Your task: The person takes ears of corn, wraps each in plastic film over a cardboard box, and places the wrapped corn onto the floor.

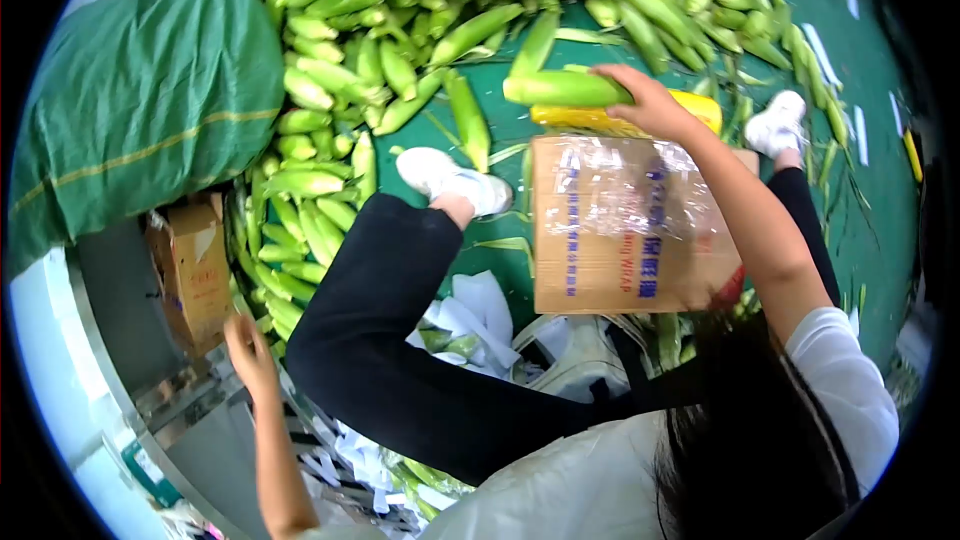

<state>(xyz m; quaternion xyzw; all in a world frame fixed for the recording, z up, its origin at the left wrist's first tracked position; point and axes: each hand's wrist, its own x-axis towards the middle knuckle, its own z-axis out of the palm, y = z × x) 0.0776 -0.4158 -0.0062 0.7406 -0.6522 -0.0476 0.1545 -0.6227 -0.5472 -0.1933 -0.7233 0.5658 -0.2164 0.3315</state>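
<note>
My right hand [655, 105] is closed around one end of an ear of corn [565, 89] in its green husk. The ear lies roughly level above a yellow item [705, 110] at the far edge of a taped cardboard box [600, 240], which carries blue and red print. My left hand [250, 355] is low at the left, beside my bent knee, its fingers apart and nothing visible in them. Near it are a smaller cardboard box [195, 275] and the edge of the corn pile [320, 230].
Husked corn heaps across the back of the green floor [840, 220] and down the left side. A full green sack [150, 90] stands at the left. White scraps [475, 315] and loose husk leaves lie around my legs. A yellow-handled tool [913, 155] is at the far right.
</note>
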